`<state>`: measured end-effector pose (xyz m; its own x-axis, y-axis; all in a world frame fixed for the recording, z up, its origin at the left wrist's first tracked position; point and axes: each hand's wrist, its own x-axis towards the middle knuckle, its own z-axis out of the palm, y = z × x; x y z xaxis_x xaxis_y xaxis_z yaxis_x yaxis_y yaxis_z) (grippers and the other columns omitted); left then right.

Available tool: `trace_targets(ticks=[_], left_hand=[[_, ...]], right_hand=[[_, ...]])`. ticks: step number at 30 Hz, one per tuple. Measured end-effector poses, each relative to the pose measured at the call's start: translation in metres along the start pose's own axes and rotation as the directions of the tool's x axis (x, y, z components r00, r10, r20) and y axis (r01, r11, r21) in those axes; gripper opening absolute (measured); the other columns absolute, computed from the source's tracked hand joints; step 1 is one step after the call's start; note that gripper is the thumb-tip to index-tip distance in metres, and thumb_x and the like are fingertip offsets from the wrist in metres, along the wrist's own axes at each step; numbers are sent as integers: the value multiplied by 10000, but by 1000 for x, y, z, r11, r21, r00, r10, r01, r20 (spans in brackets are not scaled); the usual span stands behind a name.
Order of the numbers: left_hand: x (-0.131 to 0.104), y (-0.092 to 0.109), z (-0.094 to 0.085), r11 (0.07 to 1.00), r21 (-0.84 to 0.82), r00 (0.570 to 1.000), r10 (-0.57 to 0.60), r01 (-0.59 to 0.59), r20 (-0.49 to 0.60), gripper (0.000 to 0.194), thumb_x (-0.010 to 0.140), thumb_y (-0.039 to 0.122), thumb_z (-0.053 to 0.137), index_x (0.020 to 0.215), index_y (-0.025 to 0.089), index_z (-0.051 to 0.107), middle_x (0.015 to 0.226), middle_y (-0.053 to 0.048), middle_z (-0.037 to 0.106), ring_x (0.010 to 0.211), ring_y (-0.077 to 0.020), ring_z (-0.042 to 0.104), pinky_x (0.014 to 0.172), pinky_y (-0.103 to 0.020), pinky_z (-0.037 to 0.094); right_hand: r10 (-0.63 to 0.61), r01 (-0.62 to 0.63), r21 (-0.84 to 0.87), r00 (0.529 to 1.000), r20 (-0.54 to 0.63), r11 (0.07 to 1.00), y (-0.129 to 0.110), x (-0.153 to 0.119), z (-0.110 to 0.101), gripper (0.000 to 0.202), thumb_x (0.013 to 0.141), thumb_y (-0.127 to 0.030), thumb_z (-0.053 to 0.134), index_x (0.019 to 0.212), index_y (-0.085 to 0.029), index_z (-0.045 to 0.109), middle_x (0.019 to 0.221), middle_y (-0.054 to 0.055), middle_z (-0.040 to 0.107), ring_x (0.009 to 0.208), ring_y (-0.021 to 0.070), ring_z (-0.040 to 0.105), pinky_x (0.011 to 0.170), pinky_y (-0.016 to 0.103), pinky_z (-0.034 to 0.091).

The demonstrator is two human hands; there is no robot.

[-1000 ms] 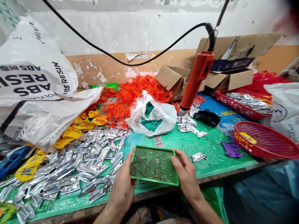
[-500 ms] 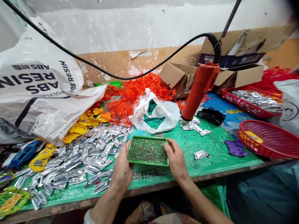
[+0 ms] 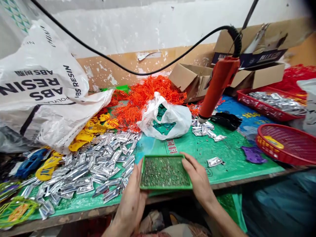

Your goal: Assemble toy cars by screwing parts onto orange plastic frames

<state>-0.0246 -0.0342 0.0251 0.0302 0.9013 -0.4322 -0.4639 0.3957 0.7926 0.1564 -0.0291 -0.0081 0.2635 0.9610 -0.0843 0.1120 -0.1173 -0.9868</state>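
Note:
A shallow green tray [image 3: 166, 188], its ridged bed scattered with many small screws, is held level over the table's front edge. My left hand [image 3: 134, 194] grips the tray's left side. Around its right side my right hand [image 3: 198, 176] is closed, thumb on the rim. Many silver metallic pieces [image 3: 85, 181] lie left of the tray. Behind it sits a white plastic bag [image 3: 181, 123] with teal pieces inside. A red electric screwdriver [image 3: 219, 87] hangs from a black cable above the table, right of the bag.
A large white ABS resin sack [image 3: 41, 85] stands at the left by yellow parts. Orange plastic pieces [image 3: 148, 95] and cardboard boxes [image 3: 192, 77] are at the back. A red basket [image 3: 286, 159], a purple piece [image 3: 254, 154] and a red tray [image 3: 264, 110] lie right.
Both hands have brought the tray closer to me and slightly right, and it now looks larger and flatter to the view. The hanging screwdriver appears a little further right and higher.

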Motion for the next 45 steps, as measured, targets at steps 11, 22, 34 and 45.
trace_targets(ticks=[11, 22, 34, 45], left_hand=[[-3, 7, 4, 992, -6, 990, 128, -129, -52, 575, 927, 552, 438, 1395, 231, 524, 1455, -37, 540, 1408, -296, 374, 1161, -458, 317], [0, 1, -4, 994, -57, 996, 88, -88, -15, 517, 954, 494, 421, 1397, 248, 521, 1437, -35, 558, 1404, -270, 386, 1160, -445, 307], [-2, -9, -3, 988, -107, 992, -99, 107, 78, 484, 947, 497, 448, 1342, 252, 584, 1395, -27, 599, 1387, -275, 414, 1154, -442, 314], [4, -17, 6, 998, -47, 997, 38, -35, 68, 496, 927, 529, 475, 1329, 266, 597, 1442, 10, 549, 1433, -261, 333, 1188, -416, 261]], right_hand=[[-45, 45, 13, 998, 53, 999, -4, 6, 9, 572, 848, -509, 500, 1244, -118, 630, 1279, 122, 654, 1240, 294, 547, 1067, 400, 402], [-44, 49, -69, 997, 65, 996, 1, 1, 6, 529, 873, -496, 465, 1235, -147, 631, 1225, 102, 683, 1165, 281, 593, 997, 384, 451], [-13, 14, -91, 1000, 14, 996, 4, -12, -8, 478, 868, -516, 516, 1193, -185, 632, 938, 50, 721, 856, 222, 635, 708, 288, 491], [16, -22, -59, 995, -99, 998, 9, -11, -11, 520, 806, -563, 557, 1112, -155, 655, 884, 55, 676, 815, 215, 585, 725, 307, 451]])
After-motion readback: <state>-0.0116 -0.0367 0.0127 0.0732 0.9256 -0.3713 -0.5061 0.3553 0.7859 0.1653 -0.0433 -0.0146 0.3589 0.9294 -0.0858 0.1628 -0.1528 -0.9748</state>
